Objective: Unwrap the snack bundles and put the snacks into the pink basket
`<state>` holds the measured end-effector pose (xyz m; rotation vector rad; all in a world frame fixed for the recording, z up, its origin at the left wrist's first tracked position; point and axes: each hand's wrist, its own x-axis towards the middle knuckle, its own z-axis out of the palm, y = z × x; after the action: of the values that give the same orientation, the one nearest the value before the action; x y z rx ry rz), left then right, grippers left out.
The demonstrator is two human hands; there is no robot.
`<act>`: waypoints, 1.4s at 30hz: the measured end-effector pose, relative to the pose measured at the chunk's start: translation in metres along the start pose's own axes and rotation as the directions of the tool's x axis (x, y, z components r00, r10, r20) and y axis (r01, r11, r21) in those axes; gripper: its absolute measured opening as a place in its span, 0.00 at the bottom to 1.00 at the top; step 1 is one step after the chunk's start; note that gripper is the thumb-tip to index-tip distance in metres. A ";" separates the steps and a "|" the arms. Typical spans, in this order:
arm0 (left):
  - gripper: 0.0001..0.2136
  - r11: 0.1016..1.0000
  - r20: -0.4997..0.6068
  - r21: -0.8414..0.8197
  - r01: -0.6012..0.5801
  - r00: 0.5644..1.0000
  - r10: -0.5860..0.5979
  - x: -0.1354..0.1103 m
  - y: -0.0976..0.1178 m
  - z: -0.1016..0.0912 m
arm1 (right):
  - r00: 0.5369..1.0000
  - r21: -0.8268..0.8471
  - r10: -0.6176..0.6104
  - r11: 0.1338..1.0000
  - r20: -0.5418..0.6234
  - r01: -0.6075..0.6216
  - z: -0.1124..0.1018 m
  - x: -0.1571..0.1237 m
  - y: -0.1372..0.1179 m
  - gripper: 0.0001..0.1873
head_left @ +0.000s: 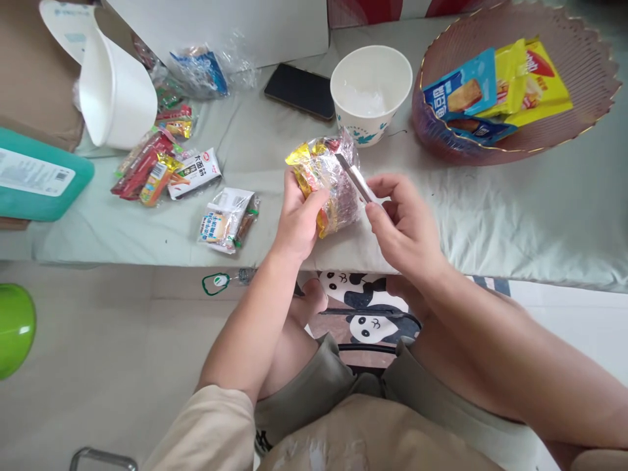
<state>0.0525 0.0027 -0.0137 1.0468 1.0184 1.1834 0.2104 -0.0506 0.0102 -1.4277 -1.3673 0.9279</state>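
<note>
My left hand [298,219] is closed around a clear plastic bag of snack packets [328,176], yellow and red inside, held just above the table's near edge. My right hand [400,219] pinches a thin silvery tool, likely a small blade or scissors [356,178], with its tip against the bag's right side. A white paper cup [371,91] with blue leaf prints stands right behind the bag.
A pink wire basket [579,140] with blue and yellow snack packs sits at the back right. A black phone [300,90], a tipped white cup [115,98], loose snack packets [167,171], another packet [226,219] and a teal box [39,180] lie to the left.
</note>
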 end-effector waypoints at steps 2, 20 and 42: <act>0.22 1.000 -0.005 0.000 -0.025 1.000 0.025 -0.002 0.001 0.001 | 1.000 -0.040 -0.009 0.999 0.014 0.010 0.002 -0.001 0.000 0.13; 0.27 0.994 -0.206 0.021 -0.110 0.972 0.112 0.026 0.037 -0.047 | 0.985 -0.420 -0.055 0.900 0.162 0.120 -0.002 -0.009 0.006 0.19; 0.24 0.489 0.386 0.761 -0.426 0.904 0.187 -0.018 0.006 -0.002 | 0.952 -0.697 -0.210 0.648 0.223 0.306 -0.029 0.007 0.023 0.25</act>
<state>0.0478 -0.0147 -0.0076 2.1869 1.2440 0.7498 0.2455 -0.0461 -0.0026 -1.6838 -2.1231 0.2562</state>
